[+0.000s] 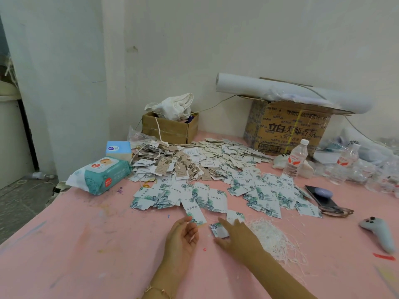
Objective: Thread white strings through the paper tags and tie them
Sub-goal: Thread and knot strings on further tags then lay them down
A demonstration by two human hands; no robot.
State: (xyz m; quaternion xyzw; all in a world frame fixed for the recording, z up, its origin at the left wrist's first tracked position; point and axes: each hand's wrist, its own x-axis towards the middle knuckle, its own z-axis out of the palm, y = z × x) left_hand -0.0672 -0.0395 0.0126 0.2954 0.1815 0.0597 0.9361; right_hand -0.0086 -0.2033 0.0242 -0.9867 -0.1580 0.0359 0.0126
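Here, a pink desk [86, 244] stands against a white wall [237, 39], with boxes [170, 130] at its far edge. Tags [216, 156] lie heaped across the middle, and strings [272, 236] beside the right hand [238, 238]. The left hand [182, 236], fingers loosely curled, touches one tag [194, 212]; whether it grips, I cannot tell. The right hand is spread open over a small tag [219, 230].

The tabletop [86, 244] is pink with faint paint smears, the paper tags [216, 201] white with teal-green leaf prints, the strings [272, 236] white, the wipes pack [103, 175] teal, the cardboard box [170, 130] brown.
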